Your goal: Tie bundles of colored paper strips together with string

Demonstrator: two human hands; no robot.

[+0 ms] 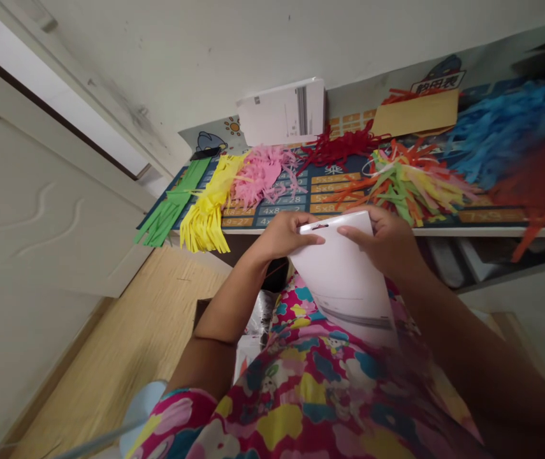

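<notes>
Between my hands is a flat white packet [348, 268] with a slotted hang hole along its top edge and grey print near its lower end. My left hand [286, 237] pinches its upper left corner, thumb lying beside the hole. At the upper right my right hand [384, 239] grips it, thumb on the face and fingers behind. The packet's lower end hangs over my patterned clothing. Nearest beyond my right hand lies a multicoloured bundle of paper strips [410, 182] with a pale cord loop.
On the table mat [282, 207] lie green strips [171, 204], yellow strips [212, 204], pink strips [265, 175], dark red strips [341, 146], blue strips [501, 131] and red strips [540, 172]. White packets [272, 115] lean on the wall beside a tan envelope-like piece [415, 115].
</notes>
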